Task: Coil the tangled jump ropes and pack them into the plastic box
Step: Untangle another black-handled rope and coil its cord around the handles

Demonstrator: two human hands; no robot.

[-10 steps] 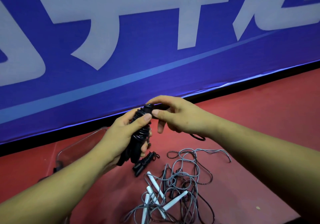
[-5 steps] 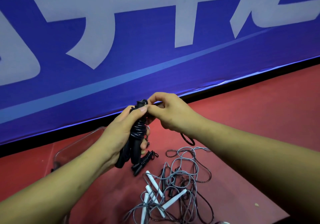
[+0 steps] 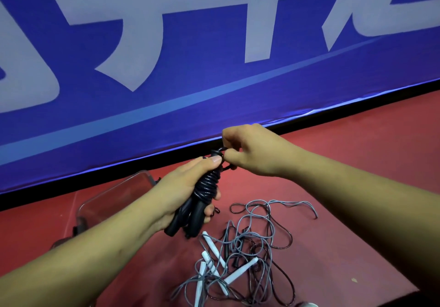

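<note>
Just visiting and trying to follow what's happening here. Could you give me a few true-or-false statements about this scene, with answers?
1. The left hand grips a black jump rope, its cord wound round the handles. True.
2. The right hand hangs idle and open. False: it pinches the black cord at the bundle's top.
3. A clear plastic box stands on the red floor. True.
4. The grey ropes sit coiled inside that box. False: they lie tangled on the floor, white handles among them.

Single head-worn wide-angle view, looking forward and down along both forearms. Close on left hand (image 3: 188, 187) and right hand (image 3: 259, 154) near centre, red floor (image 3: 357, 164) beneath, blue banner (image 3: 214, 107) filling upper half.
</note>
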